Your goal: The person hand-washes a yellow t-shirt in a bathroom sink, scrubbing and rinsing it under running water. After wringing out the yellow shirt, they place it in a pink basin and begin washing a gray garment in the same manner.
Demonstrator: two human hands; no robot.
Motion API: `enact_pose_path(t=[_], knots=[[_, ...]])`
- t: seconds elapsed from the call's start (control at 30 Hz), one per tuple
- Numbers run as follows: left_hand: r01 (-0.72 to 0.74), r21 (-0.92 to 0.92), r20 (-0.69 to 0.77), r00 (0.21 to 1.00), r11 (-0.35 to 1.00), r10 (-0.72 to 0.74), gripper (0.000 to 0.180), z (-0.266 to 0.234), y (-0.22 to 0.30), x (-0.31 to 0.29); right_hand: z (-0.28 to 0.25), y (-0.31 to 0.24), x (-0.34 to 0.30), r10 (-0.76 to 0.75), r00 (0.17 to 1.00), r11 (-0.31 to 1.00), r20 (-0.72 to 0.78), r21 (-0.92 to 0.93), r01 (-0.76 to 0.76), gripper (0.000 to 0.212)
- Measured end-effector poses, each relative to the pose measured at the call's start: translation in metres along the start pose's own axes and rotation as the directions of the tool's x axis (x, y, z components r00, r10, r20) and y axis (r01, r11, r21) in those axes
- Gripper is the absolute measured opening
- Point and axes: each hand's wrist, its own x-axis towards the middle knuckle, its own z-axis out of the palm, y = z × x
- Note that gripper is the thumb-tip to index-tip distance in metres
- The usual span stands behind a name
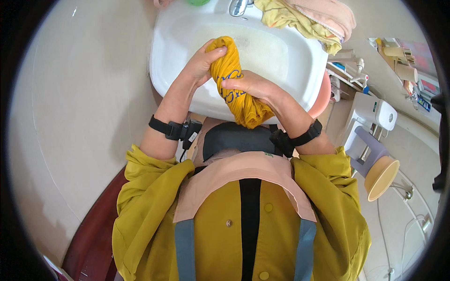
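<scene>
A mustard-yellow cloth garment (pixel 229 70) with blue lettering is twisted into a thick roll over the near part of a white washbasin (pixel 165 56). My left hand (pixel 201 61) is closed around its upper end, thumb lying across the fabric. Lower down, my right hand (pixel 253 86) grips the roll from the right with its thumb over the lettering. The garment's loose lower end hangs in folds at the basin's front rim. Cloudy, slightly foamy water (pixel 262 51) lies in the basin.
A chrome tap (pixel 239 7) stands at the basin's back. Pale yellow cloth (pixel 300 23) and a pink towel (pixel 330 16) lie on the back right rim. To the right are a pink tub (pixel 322 96), a white appliance (pixel 375 110) and a yellow basin (pixel 382 178). A wall (pixel 84 93) rises on the left.
</scene>
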Motion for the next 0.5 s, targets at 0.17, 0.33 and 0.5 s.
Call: enact_pose_path(t=[0.17, 0.33, 0.5], knots=[[0.037, 0.491, -0.239, 0.966, 0.871, 0.094, 0.025, 0.003, -0.013, 0.012, -0.004, 0.011, 0.021, -0.21, 0.965, 0.785, -0.154, -0.615, 0.072, 0.038], [0.197, 0.6, -0.439, 0.892, 0.775, 0.113, 0.024, 0.001, -0.033, 0.024, -0.013, 0.036, 0.044, -0.19, 0.919, 0.746, -0.346, -0.659, -0.094, 0.048], [0.009, 0.197, -0.208, 0.978, 0.98, 0.032, 0.056, -0.006, -0.019, 0.007, -0.013, 0.023, 0.024, -0.115, 0.984, 0.992, -0.133, 0.031, 0.12, 0.051]])
